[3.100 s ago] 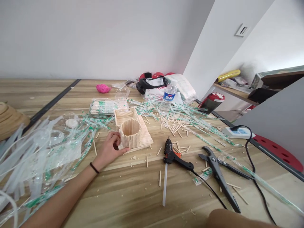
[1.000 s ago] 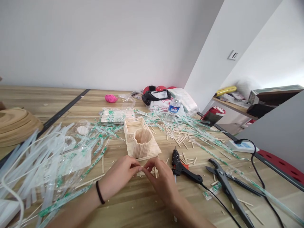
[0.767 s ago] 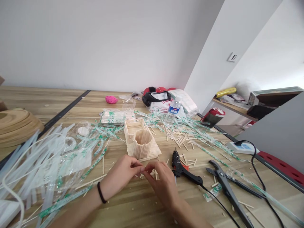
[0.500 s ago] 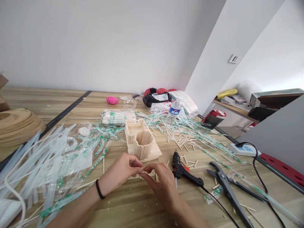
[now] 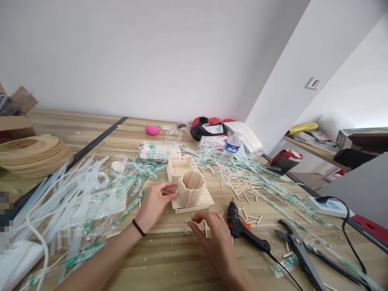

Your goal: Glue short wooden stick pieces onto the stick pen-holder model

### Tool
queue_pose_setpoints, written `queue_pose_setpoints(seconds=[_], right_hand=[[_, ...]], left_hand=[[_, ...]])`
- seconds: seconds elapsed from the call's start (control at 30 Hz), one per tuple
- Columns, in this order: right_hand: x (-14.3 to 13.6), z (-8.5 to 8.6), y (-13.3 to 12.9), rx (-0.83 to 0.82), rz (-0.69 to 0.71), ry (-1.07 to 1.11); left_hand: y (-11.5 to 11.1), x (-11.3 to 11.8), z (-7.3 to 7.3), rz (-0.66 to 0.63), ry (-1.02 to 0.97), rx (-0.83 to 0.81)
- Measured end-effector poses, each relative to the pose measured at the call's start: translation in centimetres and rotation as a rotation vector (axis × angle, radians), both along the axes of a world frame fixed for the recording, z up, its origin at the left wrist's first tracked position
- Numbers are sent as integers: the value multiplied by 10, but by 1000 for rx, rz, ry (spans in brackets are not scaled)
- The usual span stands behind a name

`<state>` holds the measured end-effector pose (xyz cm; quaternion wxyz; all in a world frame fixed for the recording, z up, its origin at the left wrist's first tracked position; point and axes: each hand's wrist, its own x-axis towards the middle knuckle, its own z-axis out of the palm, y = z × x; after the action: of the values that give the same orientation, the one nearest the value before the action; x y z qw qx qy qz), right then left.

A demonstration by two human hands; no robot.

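A small model made of thin wooden sticks (image 5: 207, 201) stands mid-table, with a round, open-topped stick cup (image 5: 189, 194) at its front and a square walled part (image 5: 182, 163) behind. My left hand (image 5: 157, 202), a black band on its wrist, is at the cup's left side with thumb and fingers pinched together. What they hold, if anything, is too small to make out. In front of the model is my right hand (image 5: 214, 236), thumb and forefinger apart with nothing visible between them. A black glue gun (image 5: 242, 228) lies just right of it.
Large cutters (image 5: 298, 246) lie at the right. Cut sticks (image 5: 239, 186), a plastic bottle (image 5: 230, 149) and green-printed wrappers (image 5: 273, 194) are spread behind. Clear glue sticks (image 5: 65, 214) and coiled wooden strips (image 5: 36, 155) occupy the left. A power strip (image 5: 329, 207) sits far right.
My hands, earlier meeting fingertip to fingertip in front of the model, have parted. The left has moved up to the cup's left side; the right has opened. The view has shifted left.
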<state>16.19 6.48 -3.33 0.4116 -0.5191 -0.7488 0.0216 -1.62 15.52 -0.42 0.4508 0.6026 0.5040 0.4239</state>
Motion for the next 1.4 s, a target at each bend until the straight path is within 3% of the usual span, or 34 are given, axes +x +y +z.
queue_pose_setpoints(seconds=[0.43,0.63,1.0,1.4], right_hand=[[6,-7,4,48,-34,-6],[14,7,19,146,-192,111],[-7,23,57,-54,-168,212],[-6,27,59,-112,-103,273]], left_hand=[[-9,13,-12,66,-157,-6],[-17,22,-18,110,-208,24],[-22,24,-23,79,-260,114],[-21,22,-27,65,-206,189]])
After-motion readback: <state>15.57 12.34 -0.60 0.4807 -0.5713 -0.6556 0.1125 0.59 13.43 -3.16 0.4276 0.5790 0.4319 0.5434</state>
